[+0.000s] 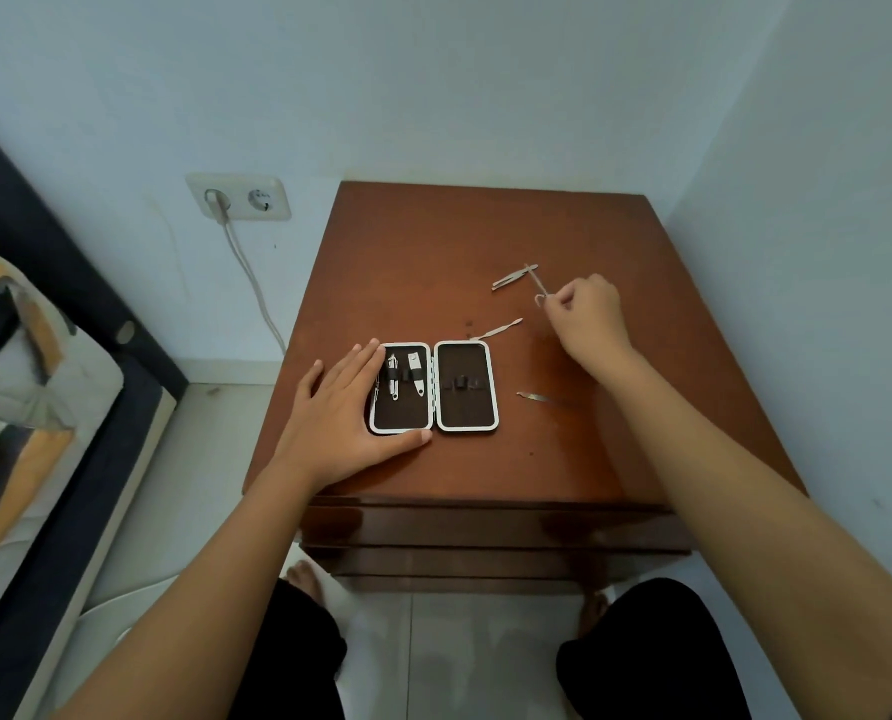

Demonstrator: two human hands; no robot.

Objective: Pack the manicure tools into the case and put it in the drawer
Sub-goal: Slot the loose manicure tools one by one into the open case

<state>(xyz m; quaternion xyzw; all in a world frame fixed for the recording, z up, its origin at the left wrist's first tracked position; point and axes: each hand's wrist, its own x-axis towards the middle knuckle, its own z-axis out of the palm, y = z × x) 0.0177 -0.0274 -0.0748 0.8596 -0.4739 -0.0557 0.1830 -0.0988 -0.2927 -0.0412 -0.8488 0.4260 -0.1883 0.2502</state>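
The case (433,388) lies open on the nightstand (615,449), two clippers already strapped in its left half. The left hand (339,413) rests flat, fingers spread, on its left edge. The right hand (586,309) pinches a thin tool (537,281), possibly small scissors, beside the tweezers (512,278). Lifting carelessly could snag the tweezers and knock them off the nightstand; two more picks (501,328) lie loose.

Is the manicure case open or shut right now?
Open. The white-rimmed, brown-lined manicure case lies spread flat on the wooden nightstand, both halves facing up, with the left hand resting on its left edge.
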